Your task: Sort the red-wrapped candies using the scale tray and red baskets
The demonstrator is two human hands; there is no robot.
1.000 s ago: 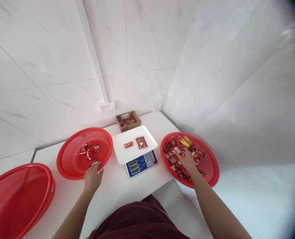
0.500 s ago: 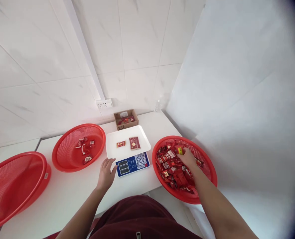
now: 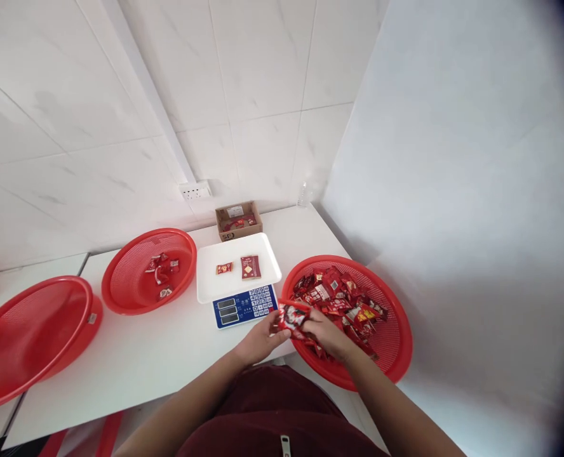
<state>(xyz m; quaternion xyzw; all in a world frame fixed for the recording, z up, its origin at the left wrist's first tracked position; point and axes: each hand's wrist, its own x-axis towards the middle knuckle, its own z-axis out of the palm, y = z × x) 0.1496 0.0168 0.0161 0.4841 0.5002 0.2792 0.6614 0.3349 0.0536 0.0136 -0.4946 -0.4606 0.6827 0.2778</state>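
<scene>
The person's forearms angle inward, bringing the left hand (image 3: 259, 336) and right hand (image 3: 327, 331) together, fingers closed on a red packet (image 3: 292, 316) between them. Just right of their grip, a red basket (image 3: 392, 336) holds a heap of similar packets (image 3: 330, 289). Well to the left, a second basket (image 3: 120, 282) holds a few; beyond the grip, a cardboard box (image 3: 240, 234) holds more.

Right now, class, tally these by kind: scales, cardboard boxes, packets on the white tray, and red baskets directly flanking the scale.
Scale: 1
Cardboard box: 1
Small packet and larger packet on white tray: 2
Left basket and right basket flanking the scale: 2
Total: 6
</scene>
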